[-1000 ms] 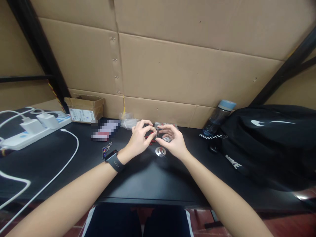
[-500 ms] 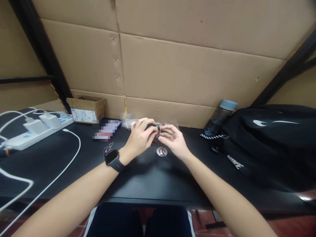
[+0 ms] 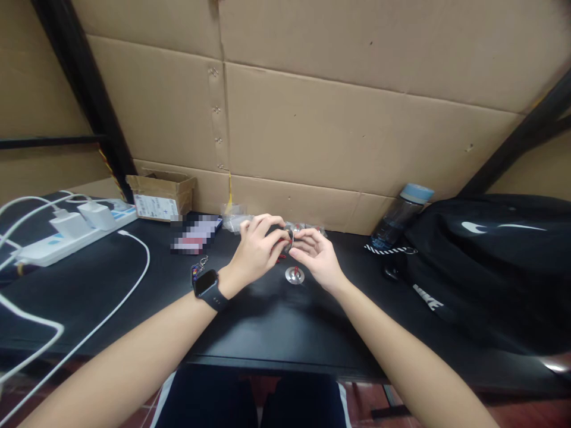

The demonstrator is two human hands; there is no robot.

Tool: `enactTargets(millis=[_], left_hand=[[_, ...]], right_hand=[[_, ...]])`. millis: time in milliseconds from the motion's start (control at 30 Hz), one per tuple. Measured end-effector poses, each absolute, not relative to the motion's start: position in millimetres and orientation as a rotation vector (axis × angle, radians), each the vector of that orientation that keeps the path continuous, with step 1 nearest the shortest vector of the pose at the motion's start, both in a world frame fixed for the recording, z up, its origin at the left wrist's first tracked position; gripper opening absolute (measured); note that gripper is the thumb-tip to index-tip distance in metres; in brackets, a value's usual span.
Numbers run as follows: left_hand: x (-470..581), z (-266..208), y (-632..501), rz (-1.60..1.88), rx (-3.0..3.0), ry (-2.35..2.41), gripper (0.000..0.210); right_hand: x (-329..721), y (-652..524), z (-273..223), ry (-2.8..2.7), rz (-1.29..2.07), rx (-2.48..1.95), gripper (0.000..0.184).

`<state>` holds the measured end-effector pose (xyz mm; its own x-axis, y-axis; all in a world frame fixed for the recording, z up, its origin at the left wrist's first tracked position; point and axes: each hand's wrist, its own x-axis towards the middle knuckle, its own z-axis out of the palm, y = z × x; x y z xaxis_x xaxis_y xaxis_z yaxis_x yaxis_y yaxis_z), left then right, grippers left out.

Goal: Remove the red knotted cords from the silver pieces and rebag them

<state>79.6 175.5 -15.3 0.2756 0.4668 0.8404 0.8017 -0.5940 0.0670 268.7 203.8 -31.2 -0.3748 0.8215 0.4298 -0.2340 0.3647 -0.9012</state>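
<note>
Between my hands is a small metal disc, seen nearly edge-on, that looks like a finger cymbal (image 3: 291, 239). My left hand (image 3: 259, 246), with a black watch on its wrist, is closed and pinches the disc from the left. From the other side, the bent fingers and thumb of my right hand (image 3: 317, 252) grip its edge. Fingers partly cover the disc. Below them, a second finger cymbal (image 3: 295, 276), silver with a domed middle and a red cord, lies on the black table (image 3: 285, 333). Some red cord (image 3: 281, 258) shows just under my left fingers.
Clear plastic bags (image 3: 236, 221) lie behind my hands. On the left are a cardboard box (image 3: 163, 196), a phone (image 3: 200, 232), a keychain (image 3: 195, 272), and a power strip (image 3: 49, 249) with white cables. A bottle (image 3: 397, 217) and black backpack (image 3: 495, 267) stand right.
The view has shifted slightly, so most things appear a little further right. My right fingertips have closed in on the held disc. The finger cymbal on the table stays put.
</note>
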Motion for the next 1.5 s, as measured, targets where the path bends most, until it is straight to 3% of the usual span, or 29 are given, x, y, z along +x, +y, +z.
enactTargets(millis=[767, 933, 1500], left_hand=[[80.0, -17.6, 176.9, -1.278, -2.194, -1.183, 0.013], [79.1, -20.0, 179.2, -1.276, -2.189, -1.194, 0.012], [76.4, -29.5, 193.5, -1.403, -2.436, -1.322, 0.013]], right_hand=[[267.7, 205.5, -31.0, -1.554, 1.243, -0.605, 0.034], [271.2, 211.6, -32.3, -1.622, 1.112, -0.636, 0.021], [274.3, 218.3, -36.0, -1.929, 0.721, -0.782, 0.022]])
